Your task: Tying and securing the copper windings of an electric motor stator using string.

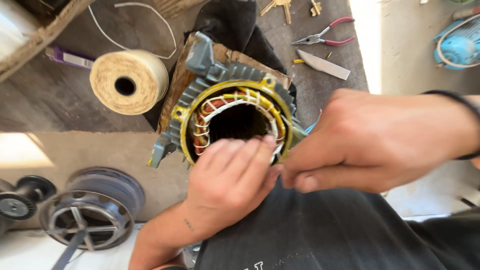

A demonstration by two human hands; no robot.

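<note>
A grey finned motor stator (220,80) with a yellow rim sits in front of me. Copper windings laced with white cord (212,107) line its bore. My left hand (227,177) rests on the near edge of the rim, fingers laid over the windings. My right hand (375,140) comes in from the right, its thumb and fingers pinched together beside the left fingertips. What the pinch holds is hidden, perhaps a thin cord.
A large spool of cream twine (129,81) lies to the left. Red-handled pliers (325,36), a flat blade (324,65) and keys (280,6) lie beyond the stator. Metal end covers (92,207) sit on the floor at lower left. A blue fan (457,45) is at upper right.
</note>
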